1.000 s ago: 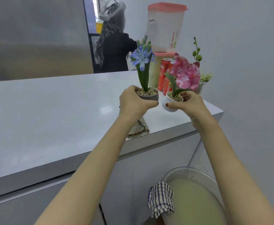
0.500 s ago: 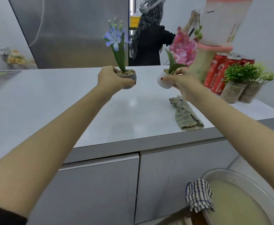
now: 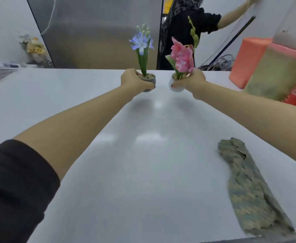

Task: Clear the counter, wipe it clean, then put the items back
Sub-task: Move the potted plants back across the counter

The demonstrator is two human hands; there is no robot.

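looked like put-back: left grip (image 3: 135,79) clasped the blue-flower pot (image 3: 148,80), right grip (image 3: 194,79) the pink-flower pot (image 3: 176,87), both unplaced beyond the cloth (image 3: 249,186).

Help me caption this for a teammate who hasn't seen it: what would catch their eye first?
The left hand grips a grey pot with a blue flower and the right hand a white pot with a pink flower, side by side over the far middle of the counter. Next, the crumpled green cloth lying near the counter's front right edge.
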